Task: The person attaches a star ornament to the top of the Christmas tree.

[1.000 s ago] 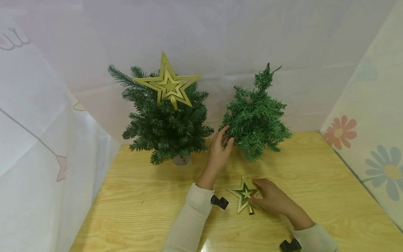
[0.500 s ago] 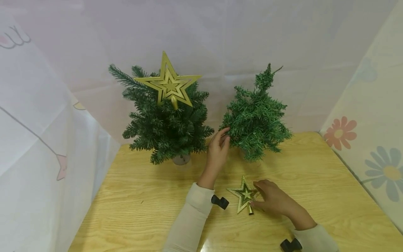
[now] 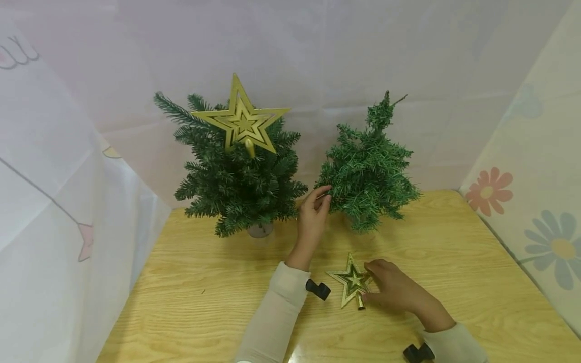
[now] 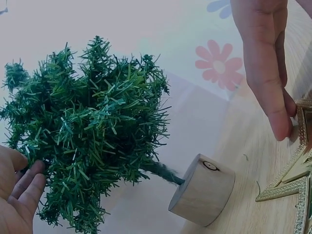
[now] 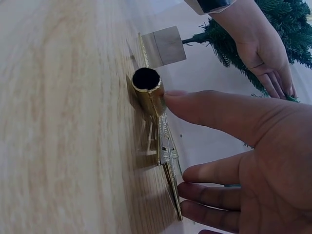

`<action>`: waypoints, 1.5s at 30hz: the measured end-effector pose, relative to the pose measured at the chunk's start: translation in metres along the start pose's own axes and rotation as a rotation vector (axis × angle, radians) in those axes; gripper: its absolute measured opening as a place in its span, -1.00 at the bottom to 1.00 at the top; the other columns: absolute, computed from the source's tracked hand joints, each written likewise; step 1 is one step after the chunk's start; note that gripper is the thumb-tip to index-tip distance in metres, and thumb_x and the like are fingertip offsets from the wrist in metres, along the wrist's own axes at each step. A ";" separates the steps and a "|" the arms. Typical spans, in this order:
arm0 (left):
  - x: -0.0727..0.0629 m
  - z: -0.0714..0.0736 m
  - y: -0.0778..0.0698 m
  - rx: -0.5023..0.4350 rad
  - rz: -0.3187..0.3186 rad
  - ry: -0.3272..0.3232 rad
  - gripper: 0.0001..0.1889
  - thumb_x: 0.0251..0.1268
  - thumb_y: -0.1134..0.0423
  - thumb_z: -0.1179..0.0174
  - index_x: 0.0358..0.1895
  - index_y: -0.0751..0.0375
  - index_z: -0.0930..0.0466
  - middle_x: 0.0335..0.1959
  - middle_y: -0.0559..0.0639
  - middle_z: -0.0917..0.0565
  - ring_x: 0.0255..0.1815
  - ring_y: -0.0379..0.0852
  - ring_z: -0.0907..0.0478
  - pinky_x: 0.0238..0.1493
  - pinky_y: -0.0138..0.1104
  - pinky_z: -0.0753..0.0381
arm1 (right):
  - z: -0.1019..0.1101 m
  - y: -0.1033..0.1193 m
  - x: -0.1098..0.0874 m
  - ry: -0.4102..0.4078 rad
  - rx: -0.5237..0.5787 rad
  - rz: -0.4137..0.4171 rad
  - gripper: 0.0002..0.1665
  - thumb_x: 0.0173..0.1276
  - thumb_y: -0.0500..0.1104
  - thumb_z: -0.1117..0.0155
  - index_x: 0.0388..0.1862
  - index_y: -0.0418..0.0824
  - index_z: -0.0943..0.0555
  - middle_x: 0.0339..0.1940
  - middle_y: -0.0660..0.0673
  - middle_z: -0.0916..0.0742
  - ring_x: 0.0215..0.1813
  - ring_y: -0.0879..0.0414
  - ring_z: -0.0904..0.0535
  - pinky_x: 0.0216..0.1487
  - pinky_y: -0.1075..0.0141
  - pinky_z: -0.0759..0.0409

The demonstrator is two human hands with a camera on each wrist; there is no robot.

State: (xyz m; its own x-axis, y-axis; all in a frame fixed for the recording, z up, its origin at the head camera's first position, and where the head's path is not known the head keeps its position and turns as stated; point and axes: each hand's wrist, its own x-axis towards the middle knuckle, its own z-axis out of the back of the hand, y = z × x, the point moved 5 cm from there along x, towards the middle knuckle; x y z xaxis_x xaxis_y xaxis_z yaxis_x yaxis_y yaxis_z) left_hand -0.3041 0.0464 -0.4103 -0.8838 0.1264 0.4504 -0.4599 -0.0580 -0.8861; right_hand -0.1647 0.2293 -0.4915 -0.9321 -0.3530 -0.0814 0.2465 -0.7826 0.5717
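Observation:
A gold star tree topper lies on the table in front of the right-hand small Christmas tree. My right hand is spread at its right side. In the right wrist view, the thumb touches the topper's hollow tube, and the nearly straight fingers lie at one star point. My left hand reaches to the tree's lower left branches. Its loosely bent fingers touch the needles in the left wrist view, thumb apart from them. The tree's round wooden base shows there.
At the left stands a darker, fuller Christmas tree with a larger gold star at its top. Both trees stand at the back of the wooden table. A pale cloth backdrop rises behind, with printed flowers on the right side.
My left fingers have drawn slightly lower and the thumb has come closer to them. My right thumb has shifted slightly toward the topper's tube. The trees and topper stay in place.

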 end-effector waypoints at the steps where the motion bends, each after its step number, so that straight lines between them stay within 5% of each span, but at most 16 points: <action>1: 0.000 0.000 0.001 0.001 0.002 -0.002 -0.68 0.51 0.19 -0.07 0.24 0.01 -0.53 0.16 -0.13 -0.55 0.11 -0.20 -0.57 0.09 -0.30 -0.58 | 0.000 0.000 0.000 0.005 0.000 0.001 -0.01 0.20 0.20 -0.43 0.39 -0.40 -0.35 0.35 -0.36 -0.40 0.33 -0.36 -0.29 0.17 -0.25 -0.42; 16: 0.002 0.002 0.006 -0.031 0.030 -0.006 -0.71 0.51 0.15 -0.06 0.20 0.01 -0.56 0.10 -0.13 -0.58 0.09 -0.23 -0.57 0.02 -0.25 -0.62 | 0.004 0.003 -0.006 0.052 -0.009 0.039 -0.08 0.28 0.14 -0.38 0.41 -0.40 -0.32 0.39 -0.38 -0.34 0.37 -0.37 -0.25 0.22 -0.27 -0.35; 29: 0.004 0.002 0.006 -0.025 0.034 -0.008 -0.71 0.51 0.12 -0.07 0.18 0.01 -0.57 0.09 -0.16 -0.58 0.08 -0.27 -0.58 0.02 -0.27 -0.63 | 0.000 0.003 -0.005 -0.002 -0.078 0.111 -0.11 0.25 0.07 -0.43 0.34 -0.48 -0.38 0.33 -0.34 -0.41 0.30 -0.27 -0.34 0.18 -0.18 -0.44; 45: 0.005 0.001 0.007 -0.018 0.036 -0.017 -0.71 0.50 0.11 -0.07 0.17 0.02 -0.58 0.09 -0.11 -0.59 0.08 -0.24 -0.58 0.01 -0.26 -0.63 | -0.002 -0.001 0.002 -0.075 -0.200 0.027 -0.22 0.14 0.11 -0.50 0.25 -0.27 -0.51 0.24 -0.17 -0.50 0.25 -0.18 -0.40 0.02 -0.22 -0.46</action>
State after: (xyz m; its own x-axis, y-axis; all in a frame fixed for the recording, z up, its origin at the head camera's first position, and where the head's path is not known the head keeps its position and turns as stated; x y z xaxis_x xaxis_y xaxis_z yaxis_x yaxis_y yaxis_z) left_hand -0.3115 0.0454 -0.4139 -0.9014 0.1075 0.4195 -0.4259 -0.0447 -0.9037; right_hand -0.1658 0.2284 -0.4936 -0.9395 -0.3424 -0.0033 0.3128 -0.8622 0.3985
